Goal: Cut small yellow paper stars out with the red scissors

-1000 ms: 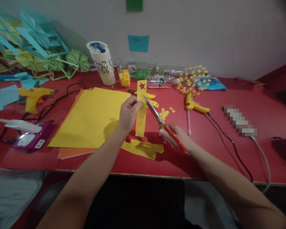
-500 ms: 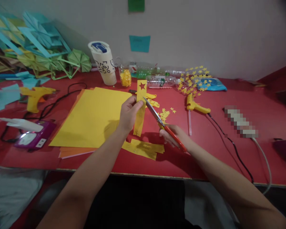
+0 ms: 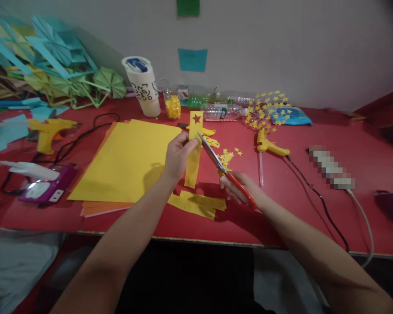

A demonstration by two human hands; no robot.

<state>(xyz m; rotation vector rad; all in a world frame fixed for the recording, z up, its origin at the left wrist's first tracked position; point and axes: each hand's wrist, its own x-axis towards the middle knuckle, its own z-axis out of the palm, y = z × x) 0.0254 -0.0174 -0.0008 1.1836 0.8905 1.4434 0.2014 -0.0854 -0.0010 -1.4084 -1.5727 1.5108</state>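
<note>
My left hand (image 3: 177,156) pinches a yellow paper strip (image 3: 193,168) upright between thumb and fingers. Near the strip's top is a star-shaped hole. Red-handled scissors (image 3: 237,185) are in my right hand (image 3: 237,186), their blades pointing up and left, with the tips at the strip just above my left thumb. Small yellow stars (image 3: 225,157) lie in a pile behind the scissors. Nearer the front edge, several cut yellow strips (image 3: 199,203) lie flat. Large yellow sheets (image 3: 124,161) are stacked to the left of my left hand.
A white tumbler (image 3: 144,89), a cup of yellow pieces (image 3: 172,106) and plastic bottles (image 3: 219,111) stand or lie at the back. Yellow glue guns (image 3: 271,147) (image 3: 48,133) sit at either side, with cables. A purple power strip (image 3: 49,187) is at left, folded paper shapes (image 3: 59,61) behind.
Almost nothing differs. The view has shifted very slightly, and both hands, the strip and the scissors keep nearly the same pose.
</note>
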